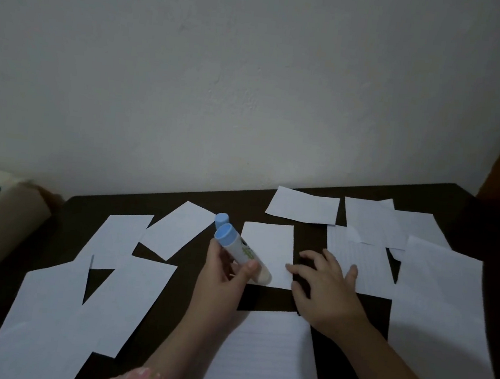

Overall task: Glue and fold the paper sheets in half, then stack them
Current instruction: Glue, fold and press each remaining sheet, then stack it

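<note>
Gluing step: my left hand [228,267] fingers wrapped round glue stick [242,250], tip on small sheet [267,246] mid-surface [268,296]. Right hand [325,286] fingers spread flat, pinning sheet's edge. I judge light, even strokes along edges best, sheet held still.

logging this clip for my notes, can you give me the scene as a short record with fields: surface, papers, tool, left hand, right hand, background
surface: dark table
papers: many white paper sheets spread flat, some overlapping; a small sheet lies at the centre
tool: glue stick, uncapped, glue end down over the small sheet; its blue cap stands just behind it
left hand: left hand grips the glue stick
right hand: right hand, fingers spread, rests on the table beside the small sheet's right edge
background: plain pale wall
</note>
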A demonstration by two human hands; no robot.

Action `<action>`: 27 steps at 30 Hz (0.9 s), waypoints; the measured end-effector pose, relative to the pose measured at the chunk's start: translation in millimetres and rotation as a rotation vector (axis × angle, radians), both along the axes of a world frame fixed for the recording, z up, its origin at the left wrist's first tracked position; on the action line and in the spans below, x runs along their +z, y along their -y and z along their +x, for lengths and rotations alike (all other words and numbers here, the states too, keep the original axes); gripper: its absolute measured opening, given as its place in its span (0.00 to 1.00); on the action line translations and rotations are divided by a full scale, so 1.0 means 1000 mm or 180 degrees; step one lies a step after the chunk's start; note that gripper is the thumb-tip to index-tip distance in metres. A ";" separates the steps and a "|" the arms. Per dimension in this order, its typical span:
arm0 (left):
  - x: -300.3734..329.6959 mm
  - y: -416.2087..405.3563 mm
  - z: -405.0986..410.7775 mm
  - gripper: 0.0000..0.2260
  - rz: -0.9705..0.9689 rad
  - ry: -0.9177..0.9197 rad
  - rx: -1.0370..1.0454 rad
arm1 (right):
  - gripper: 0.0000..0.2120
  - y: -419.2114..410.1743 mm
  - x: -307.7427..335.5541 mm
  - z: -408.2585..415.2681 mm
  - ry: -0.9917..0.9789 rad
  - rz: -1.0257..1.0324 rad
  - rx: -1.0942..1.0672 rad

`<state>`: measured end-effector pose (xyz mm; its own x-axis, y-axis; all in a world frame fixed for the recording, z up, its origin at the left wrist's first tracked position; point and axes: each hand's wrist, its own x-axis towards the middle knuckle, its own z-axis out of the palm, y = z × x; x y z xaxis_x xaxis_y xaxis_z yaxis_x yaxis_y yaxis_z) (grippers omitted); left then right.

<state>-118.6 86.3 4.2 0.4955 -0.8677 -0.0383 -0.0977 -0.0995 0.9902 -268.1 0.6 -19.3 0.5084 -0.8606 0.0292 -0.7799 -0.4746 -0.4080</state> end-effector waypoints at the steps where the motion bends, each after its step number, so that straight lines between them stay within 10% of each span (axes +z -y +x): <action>1: 0.000 0.001 -0.001 0.30 -0.0006 0.0078 -0.0025 | 0.18 -0.001 0.000 0.000 0.0013 0.0044 0.0025; 16: -0.001 0.005 -0.010 0.19 0.0106 0.1410 -0.0623 | 0.16 -0.008 -0.006 0.006 -0.0004 0.0199 0.0214; 27: -0.003 0.005 0.006 0.22 0.0105 0.1322 -0.0769 | 0.16 -0.009 -0.006 0.008 0.0065 0.0159 0.0135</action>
